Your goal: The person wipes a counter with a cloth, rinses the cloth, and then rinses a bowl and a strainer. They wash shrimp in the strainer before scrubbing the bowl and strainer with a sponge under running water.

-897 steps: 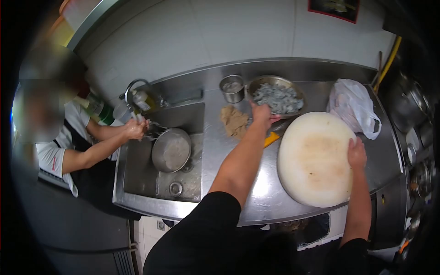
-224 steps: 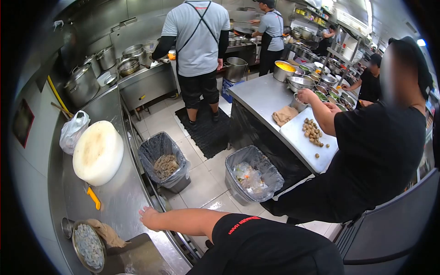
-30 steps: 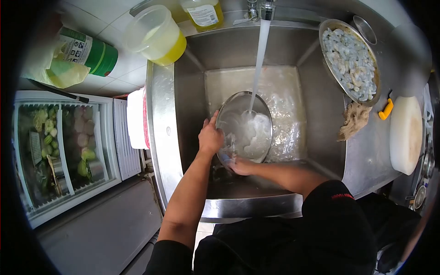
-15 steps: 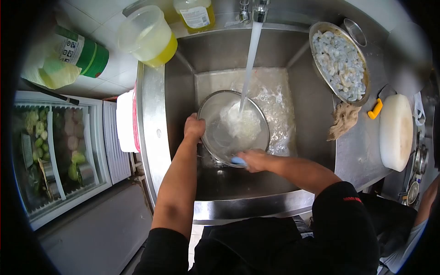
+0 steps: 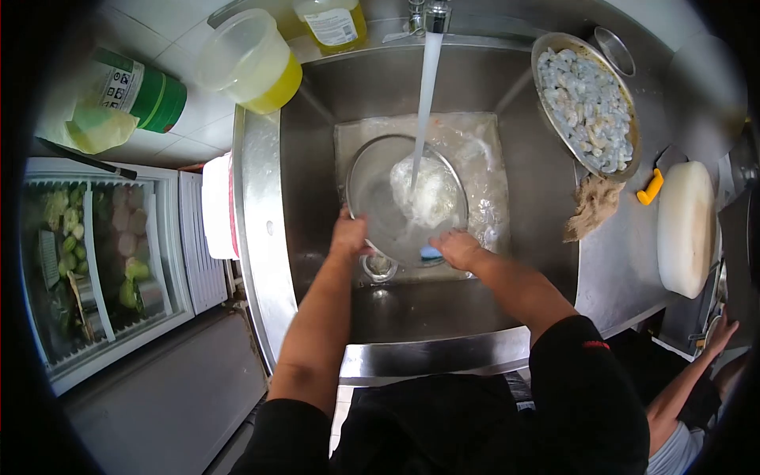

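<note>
A round metal-rimmed strainer or bowl (image 5: 372, 190) is tilted in the steel sink (image 5: 538, 237), and water from the faucet (image 5: 437, 16) pours into it. My left hand (image 5: 348, 235) is closed on its left rim. My right hand (image 5: 459, 249) lies at the lower right rim with a blue sponge (image 5: 430, 253) under its fingers. Below the round vessel, near my left hand, the drain fitting (image 5: 378, 267) shows at the sink bottom. Shallow water covers part of the sink floor.
Peeled shrimp fill an oval pan (image 5: 630, 162) at the right, near a brown cloth (image 5: 594, 207), a yellow-handled tool (image 5: 651, 187) and a thick white board (image 5: 685, 229). A tub of yellow liquid (image 5: 273, 91) stands upper left. Another person's arm (image 5: 685, 384) is lower right.
The vessel has tilted and both hands have shifted, my right hand up and to the right with the sponge. The drain fitting shows more. The other person's arm has come further into view.
</note>
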The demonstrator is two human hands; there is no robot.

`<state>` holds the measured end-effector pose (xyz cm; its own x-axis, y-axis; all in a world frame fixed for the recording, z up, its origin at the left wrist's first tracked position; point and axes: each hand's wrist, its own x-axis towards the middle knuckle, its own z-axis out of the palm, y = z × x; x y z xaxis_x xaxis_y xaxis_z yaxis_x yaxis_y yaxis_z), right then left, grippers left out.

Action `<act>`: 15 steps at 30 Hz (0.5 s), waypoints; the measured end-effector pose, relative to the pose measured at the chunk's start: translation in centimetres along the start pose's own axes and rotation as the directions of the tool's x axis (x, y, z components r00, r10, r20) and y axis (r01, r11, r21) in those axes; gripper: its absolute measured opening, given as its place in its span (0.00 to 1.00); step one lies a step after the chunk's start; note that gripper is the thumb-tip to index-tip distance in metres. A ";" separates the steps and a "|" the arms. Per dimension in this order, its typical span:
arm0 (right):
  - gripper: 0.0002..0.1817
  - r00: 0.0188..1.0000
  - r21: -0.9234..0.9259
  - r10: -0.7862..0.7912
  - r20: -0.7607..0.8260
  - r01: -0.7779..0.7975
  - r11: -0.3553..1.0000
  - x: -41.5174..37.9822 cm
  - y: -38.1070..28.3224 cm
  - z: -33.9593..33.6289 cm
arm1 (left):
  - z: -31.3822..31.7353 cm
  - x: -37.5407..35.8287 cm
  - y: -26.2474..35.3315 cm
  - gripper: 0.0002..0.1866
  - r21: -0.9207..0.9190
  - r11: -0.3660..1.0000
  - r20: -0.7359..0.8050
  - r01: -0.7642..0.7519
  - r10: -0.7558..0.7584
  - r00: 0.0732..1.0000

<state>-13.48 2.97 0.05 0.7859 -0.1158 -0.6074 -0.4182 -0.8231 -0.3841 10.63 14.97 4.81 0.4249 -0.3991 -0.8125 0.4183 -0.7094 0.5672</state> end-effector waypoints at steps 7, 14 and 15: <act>0.29 0.984 0.614 0.072 -0.162 0.044 0.788 0.7 -8.5 -1.6 | 2.8 -0.7 -1.2 0.41 0.204 0.976 -0.129 -0.071 0.099 0.987; 0.37 0.979 -0.098 0.201 0.030 -0.197 0.976 2.7 1.9 3.3 | -0.1 -3.5 2.7 0.40 0.698 0.694 0.008 -0.180 0.243 0.970; 0.36 0.955 -0.060 0.292 0.053 -0.289 0.955 4.4 2.3 4.9 | 0.5 -4.2 3.0 0.39 0.693 0.704 0.005 -0.157 0.212 0.977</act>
<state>-13.19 3.23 -6.91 0.6038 -0.3215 -0.7294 -0.5992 -0.7865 -0.1493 9.73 14.19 9.83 0.5000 -0.5436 -0.6742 -0.3284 -0.8393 0.4332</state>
